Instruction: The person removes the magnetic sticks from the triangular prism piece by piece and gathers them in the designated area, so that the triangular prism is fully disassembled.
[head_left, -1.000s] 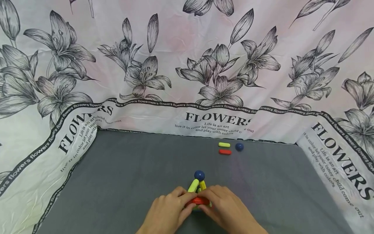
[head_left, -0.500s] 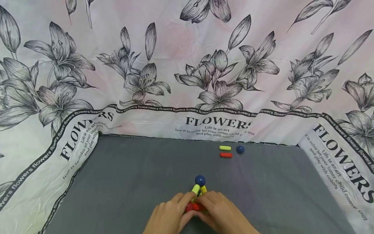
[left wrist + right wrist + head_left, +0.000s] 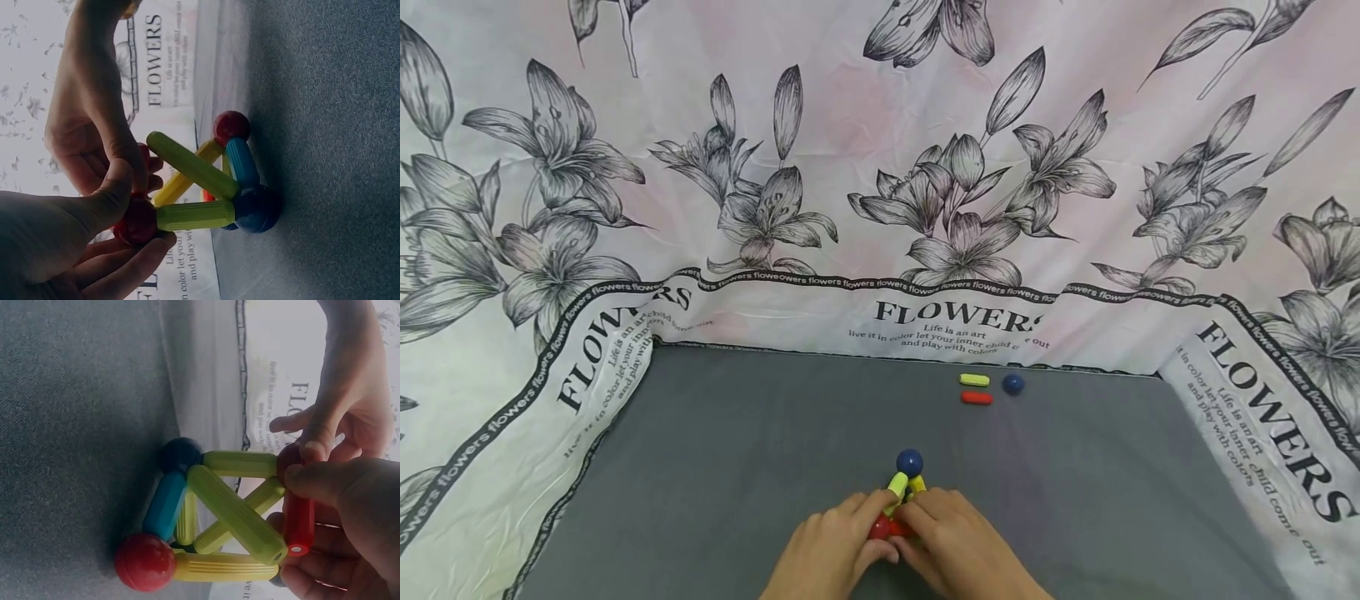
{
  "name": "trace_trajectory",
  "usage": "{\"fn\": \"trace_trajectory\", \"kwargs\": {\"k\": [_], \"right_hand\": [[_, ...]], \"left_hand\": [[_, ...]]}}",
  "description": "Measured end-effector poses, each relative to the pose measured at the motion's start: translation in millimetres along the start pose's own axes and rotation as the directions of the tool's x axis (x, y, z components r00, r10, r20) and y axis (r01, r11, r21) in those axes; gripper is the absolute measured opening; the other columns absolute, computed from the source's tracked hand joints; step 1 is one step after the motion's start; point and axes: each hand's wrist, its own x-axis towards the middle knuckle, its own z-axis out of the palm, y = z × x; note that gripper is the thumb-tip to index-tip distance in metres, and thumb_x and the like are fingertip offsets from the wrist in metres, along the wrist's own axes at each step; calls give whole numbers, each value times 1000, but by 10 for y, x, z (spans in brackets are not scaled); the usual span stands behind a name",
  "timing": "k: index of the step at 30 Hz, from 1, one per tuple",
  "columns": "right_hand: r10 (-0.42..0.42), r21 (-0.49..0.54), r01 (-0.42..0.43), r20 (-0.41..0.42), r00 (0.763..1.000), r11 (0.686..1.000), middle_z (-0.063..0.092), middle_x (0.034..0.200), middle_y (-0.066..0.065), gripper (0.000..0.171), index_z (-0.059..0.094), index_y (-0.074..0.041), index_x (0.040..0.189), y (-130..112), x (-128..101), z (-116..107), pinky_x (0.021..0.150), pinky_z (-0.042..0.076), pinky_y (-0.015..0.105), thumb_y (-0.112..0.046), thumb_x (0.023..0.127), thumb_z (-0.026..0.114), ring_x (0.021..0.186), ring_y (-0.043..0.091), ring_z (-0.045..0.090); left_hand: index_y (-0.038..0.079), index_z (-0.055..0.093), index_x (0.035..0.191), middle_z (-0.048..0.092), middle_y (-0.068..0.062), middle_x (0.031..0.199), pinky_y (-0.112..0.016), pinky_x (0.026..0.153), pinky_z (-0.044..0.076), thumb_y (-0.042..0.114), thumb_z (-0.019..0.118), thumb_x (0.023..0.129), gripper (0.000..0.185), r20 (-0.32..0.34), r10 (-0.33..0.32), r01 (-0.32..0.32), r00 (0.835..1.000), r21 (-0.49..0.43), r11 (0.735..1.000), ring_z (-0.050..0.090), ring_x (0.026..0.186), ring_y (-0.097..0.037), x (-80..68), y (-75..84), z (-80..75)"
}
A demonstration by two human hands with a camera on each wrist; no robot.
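Head view: my left hand (image 3: 827, 554) and right hand (image 3: 958, 550) meet at the near edge of the grey desk (image 3: 737, 450), both at the near end of the rod-and-ball frame (image 3: 901, 498). The frame extends straight away from me, its far blue ball (image 3: 909, 462) resting on the desk beyond my fingertips. My left hand pinches a red ball (image 3: 134, 222) at the raised corner; my right hand grips a short red rod (image 3: 299, 522) lying crosswise against that ball. Both hands are equally near. A loose yellow rod (image 3: 974, 380), red rod (image 3: 976, 397) and blue ball (image 3: 1012, 384) lie well apart, far right.
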Motion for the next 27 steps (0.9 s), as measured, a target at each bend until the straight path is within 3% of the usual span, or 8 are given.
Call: {"fn": "trace_trajectory", "kwargs": {"k": [6, 13, 18, 27], "right_hand": [[-5, -45, 4, -23, 1000, 999, 60, 94, -18, 20, 70, -24, 103, -7, -31, 67, 76, 49, 24, -29, 91, 86, 83, 1, 52], [-66, -103, 60, -56, 996, 993, 59, 95, -15, 31, 71, -21, 111, -9, 1, 39, 79, 49, 26, -31, 88, 89, 85, 4, 52], [-104, -123, 92, -90, 991, 988, 60, 96, -13, 35, 72, -21, 115, -10, -10, 1, 81, 49, 27, -33, 87, 89, 85, 5, 53], [-98, -153, 88, -56, 994, 984, 60, 98, -14, 27, 71, -24, 111, -34, -49, -20, 82, 48, 27, -36, 92, 85, 88, 6, 54]], "left_hand": [[23, 62, 131, 66, 6, 96, -22, 53, 44, 48, 74, 92, 47, 23, 2, -2, 1000, 3, 1000, 47, 62, 2, -11, -47, 45], [22, 63, 130, 64, 7, 93, -21, 55, 45, 44, 76, 91, 46, 6, 21, -21, 1000, -1, 1000, 47, 63, 2, 12, -48, 19], [22, 64, 130, 69, 5, 102, -22, 59, 49, 44, 76, 91, 47, 12, 20, -20, 1000, 11, 1000, 53, 69, 2, 23, -4, -7], [23, 64, 129, 64, 9, 96, -22, 57, 45, 43, 77, 92, 44, 25, 20, -20, 999, 15, 1000, 49, 67, 1, -4, 26, 22]]}}
